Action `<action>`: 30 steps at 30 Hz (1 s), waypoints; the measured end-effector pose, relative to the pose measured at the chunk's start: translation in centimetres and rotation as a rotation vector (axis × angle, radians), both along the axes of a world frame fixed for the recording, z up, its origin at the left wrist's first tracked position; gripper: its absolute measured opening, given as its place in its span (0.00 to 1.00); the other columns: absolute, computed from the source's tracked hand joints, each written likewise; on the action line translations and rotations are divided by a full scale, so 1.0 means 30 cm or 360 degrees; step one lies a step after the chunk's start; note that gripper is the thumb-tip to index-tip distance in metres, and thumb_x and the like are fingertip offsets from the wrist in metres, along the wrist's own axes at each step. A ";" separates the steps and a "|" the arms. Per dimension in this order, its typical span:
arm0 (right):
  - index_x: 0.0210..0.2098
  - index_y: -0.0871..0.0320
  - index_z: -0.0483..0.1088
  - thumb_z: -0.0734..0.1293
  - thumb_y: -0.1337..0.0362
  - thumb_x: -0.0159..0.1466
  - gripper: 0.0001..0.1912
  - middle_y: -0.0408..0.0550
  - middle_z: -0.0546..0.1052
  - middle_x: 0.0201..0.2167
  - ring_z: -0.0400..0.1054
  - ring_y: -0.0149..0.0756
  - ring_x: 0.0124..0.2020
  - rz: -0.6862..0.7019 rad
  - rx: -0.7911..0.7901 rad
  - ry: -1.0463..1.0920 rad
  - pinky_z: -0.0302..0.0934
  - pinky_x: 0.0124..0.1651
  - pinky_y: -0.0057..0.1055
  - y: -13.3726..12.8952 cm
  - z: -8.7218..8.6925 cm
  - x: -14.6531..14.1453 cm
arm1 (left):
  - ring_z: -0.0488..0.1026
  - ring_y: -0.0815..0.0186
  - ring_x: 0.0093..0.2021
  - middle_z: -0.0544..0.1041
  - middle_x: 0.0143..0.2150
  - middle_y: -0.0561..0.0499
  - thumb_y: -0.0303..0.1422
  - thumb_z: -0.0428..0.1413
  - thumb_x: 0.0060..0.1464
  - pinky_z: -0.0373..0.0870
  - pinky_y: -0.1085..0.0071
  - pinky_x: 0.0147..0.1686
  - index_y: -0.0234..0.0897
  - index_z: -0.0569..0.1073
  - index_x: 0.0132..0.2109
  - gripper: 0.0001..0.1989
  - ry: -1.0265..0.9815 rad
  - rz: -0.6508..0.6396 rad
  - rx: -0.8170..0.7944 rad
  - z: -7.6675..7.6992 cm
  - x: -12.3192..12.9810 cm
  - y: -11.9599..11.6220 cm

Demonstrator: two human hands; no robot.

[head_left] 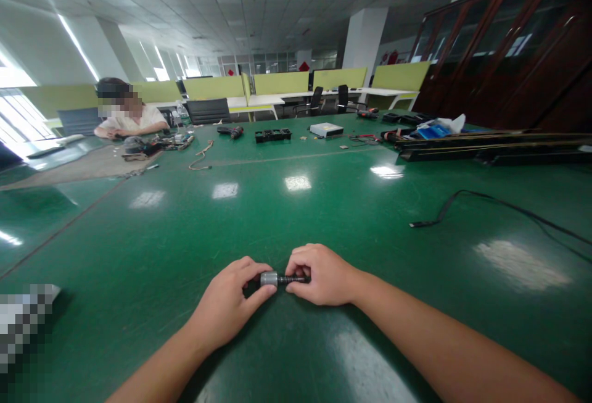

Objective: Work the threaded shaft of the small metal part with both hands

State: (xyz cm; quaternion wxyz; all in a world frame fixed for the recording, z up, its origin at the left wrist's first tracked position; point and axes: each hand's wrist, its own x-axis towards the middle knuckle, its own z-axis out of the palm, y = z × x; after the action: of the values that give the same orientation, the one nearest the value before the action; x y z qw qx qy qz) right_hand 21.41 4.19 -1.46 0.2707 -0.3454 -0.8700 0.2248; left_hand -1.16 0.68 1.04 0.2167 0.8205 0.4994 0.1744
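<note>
A small grey metal cylinder with a dark ridged shaft lies level just above or on the green tabletop, between my hands. My left hand closes on the cylinder, thumb in front and fingers behind. From the other side, my right hand curls its fingers and thumb around the end of the shaft. The shaft's far tip is partly hidden inside the right hand. Whether the cylinder and shaft are one piece or two, I cannot tell.
A black cable lies to the right. Farther back are a power drill, a black frame, a silver box and long black rails. Another person sits at the far left. A pixelated object lies front left.
</note>
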 end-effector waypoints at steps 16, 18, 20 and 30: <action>0.25 0.60 0.72 0.71 0.70 0.50 0.04 0.39 0.69 0.21 0.62 0.28 0.24 0.0037 -0.0051 -0.0011 0.54 0.29 0.25 0.015 0.017 0.032 | 0.72 0.63 0.40 0.75 0.40 0.52 0.39 0.54 0.61 0.66 0.69 0.41 0.45 0.76 0.48 0.11 0.0005 0.0013 -0.0009 0.003 0.003 -0.002; 0.25 0.60 0.72 0.70 0.70 0.50 0.03 0.39 0.69 0.21 0.62 0.27 0.24 0.0035 -0.0078 -0.0026 0.54 0.29 0.25 0.023 0.017 0.049 | 0.72 0.62 0.40 0.75 0.40 0.52 0.39 0.54 0.61 0.66 0.69 0.41 0.45 0.76 0.48 0.11 0.0001 0.0019 -0.0011 0.003 0.003 -0.003; 0.26 0.60 0.72 0.70 0.70 0.50 0.03 0.39 0.69 0.21 0.62 0.27 0.24 0.0037 -0.0113 -0.0034 0.54 0.28 0.24 0.030 0.016 0.066 | 0.71 0.63 0.39 0.75 0.39 0.52 0.40 0.54 0.61 0.66 0.69 0.40 0.45 0.76 0.48 0.11 -0.0003 0.0023 -0.0019 0.004 0.003 -0.004; 0.25 0.60 0.71 0.69 0.71 0.50 0.03 0.38 0.68 0.20 0.60 0.26 0.21 0.0015 -0.0241 -0.0010 0.53 0.25 0.23 0.046 0.012 0.100 | 0.72 0.63 0.39 0.76 0.39 0.51 0.40 0.54 0.61 0.67 0.69 0.40 0.44 0.77 0.47 0.12 -0.0012 0.0020 -0.0006 0.008 0.004 -0.002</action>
State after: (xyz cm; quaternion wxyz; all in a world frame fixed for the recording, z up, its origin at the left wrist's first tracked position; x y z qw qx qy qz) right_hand 24.42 5.55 -1.11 0.2401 -0.3614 -0.8530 0.2901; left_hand -1.04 0.61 1.29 0.2191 0.8162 0.5042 0.1780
